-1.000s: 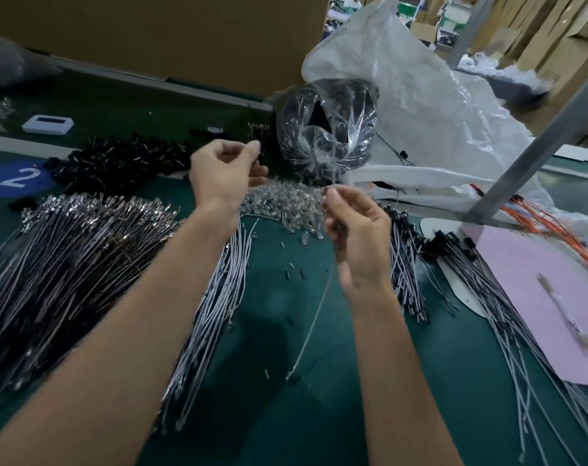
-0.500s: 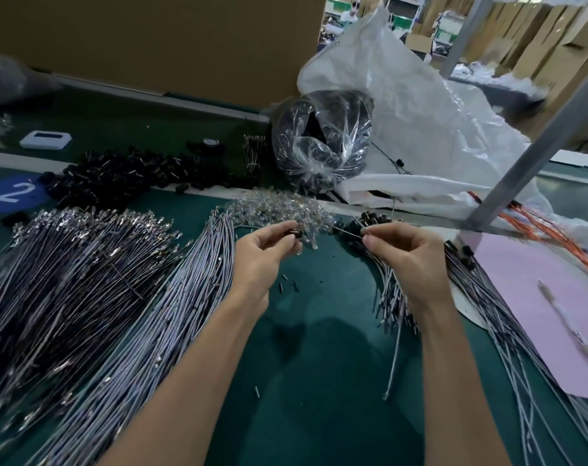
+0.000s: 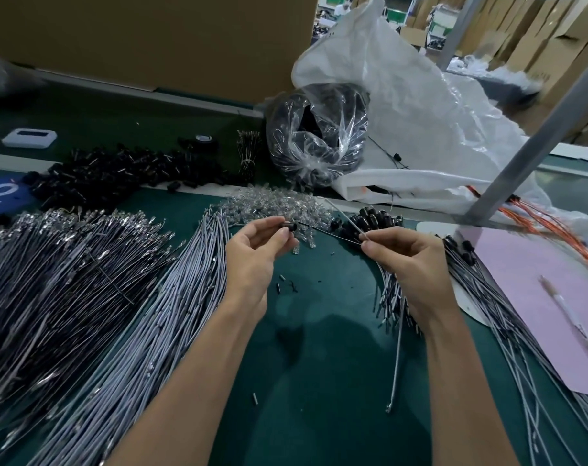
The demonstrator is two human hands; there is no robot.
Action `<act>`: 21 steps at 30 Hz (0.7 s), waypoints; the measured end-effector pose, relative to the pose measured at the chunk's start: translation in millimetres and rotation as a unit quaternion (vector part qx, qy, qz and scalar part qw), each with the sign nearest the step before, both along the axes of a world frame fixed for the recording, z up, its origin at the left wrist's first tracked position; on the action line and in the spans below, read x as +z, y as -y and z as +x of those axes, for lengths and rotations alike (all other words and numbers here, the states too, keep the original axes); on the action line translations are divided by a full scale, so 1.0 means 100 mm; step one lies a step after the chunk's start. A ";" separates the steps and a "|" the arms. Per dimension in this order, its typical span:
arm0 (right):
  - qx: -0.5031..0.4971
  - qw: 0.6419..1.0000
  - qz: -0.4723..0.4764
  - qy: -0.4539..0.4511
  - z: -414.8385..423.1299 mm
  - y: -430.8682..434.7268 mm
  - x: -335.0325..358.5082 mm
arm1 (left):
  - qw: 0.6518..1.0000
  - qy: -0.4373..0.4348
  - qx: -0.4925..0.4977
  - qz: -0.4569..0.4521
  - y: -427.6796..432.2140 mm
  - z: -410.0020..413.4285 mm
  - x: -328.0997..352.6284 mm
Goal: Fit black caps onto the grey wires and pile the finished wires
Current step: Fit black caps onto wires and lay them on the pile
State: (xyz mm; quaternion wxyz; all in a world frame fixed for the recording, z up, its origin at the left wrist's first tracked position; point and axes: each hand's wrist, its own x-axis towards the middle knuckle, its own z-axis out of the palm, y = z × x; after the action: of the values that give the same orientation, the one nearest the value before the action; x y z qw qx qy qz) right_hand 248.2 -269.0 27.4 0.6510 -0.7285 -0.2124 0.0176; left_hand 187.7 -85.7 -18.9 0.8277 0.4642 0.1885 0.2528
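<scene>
Head view: we see both forearms reaching in from 6 o'clock over the green mat (image 3: 319, 415). Just left of centre, the left hand (image 3: 252, 260) pinches a black cap (image 3: 290, 227) between thumb and forefinger, with the other fingers loosely curled beneath. Just right of centre, the right hand (image 3: 410, 260) pinches a grey wire (image 3: 397, 358) at its fingertips. The wire's tail hangs past the wrist and ends on the mat toward 5 o'clock. A thin dark strand runs between the cap and the right fingertips, but we cannot tell whether the wire end is seated in the cap.

A pile of capped wires (image 3: 487, 297) fans from behind the right hand toward 4 o'clock, its black ends clustered at 1 o'clock of that hand. A bundle of bare grey wires (image 3: 151, 348) lies at 8 o'clock, and a darker bundle with metal terminals (image 3: 50, 280) lies at 9 o'clock. A heap of loose black caps (image 3: 118, 176) sits at 10 o'clock, and a heap of clear parts (image 3: 272, 206) lies just beyond the left fingertips.

At 12 o'clock a clear bag (image 3: 316, 136) of black parts leans against a white sack (image 3: 420, 112). At 3 o'clock a pen (image 3: 571, 317) lies on a pink sheet (image 3: 521, 264), with orange wires (image 3: 528, 213) above it.
</scene>
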 end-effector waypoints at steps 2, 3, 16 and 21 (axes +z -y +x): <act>0.004 1.000 -0.002 -0.005 0.01 -0.01 -0.01 | 1.000 -0.002 0.002 -0.002 -0.01 0.00 0.00; 0.006 1.000 -0.003 -0.009 0.01 -0.01 -0.02 | 1.000 -0.001 -0.001 -0.002 -0.01 0.00 0.00; -0.006 0.999 0.016 -0.034 0.03 0.01 -0.07 | 1.000 0.003 -0.015 0.016 0.03 -0.02 0.03; 0.001 0.999 0.013 -0.047 0.04 0.02 -0.07 | 1.000 0.000 -0.015 0.015 0.06 -0.02 0.03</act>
State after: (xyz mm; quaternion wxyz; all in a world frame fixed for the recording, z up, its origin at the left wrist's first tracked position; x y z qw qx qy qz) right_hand 251.7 -271.1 20.3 0.6695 -0.7184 -0.1823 0.0493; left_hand 185.7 -91.2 -15.6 0.8244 0.4791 0.1775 0.2435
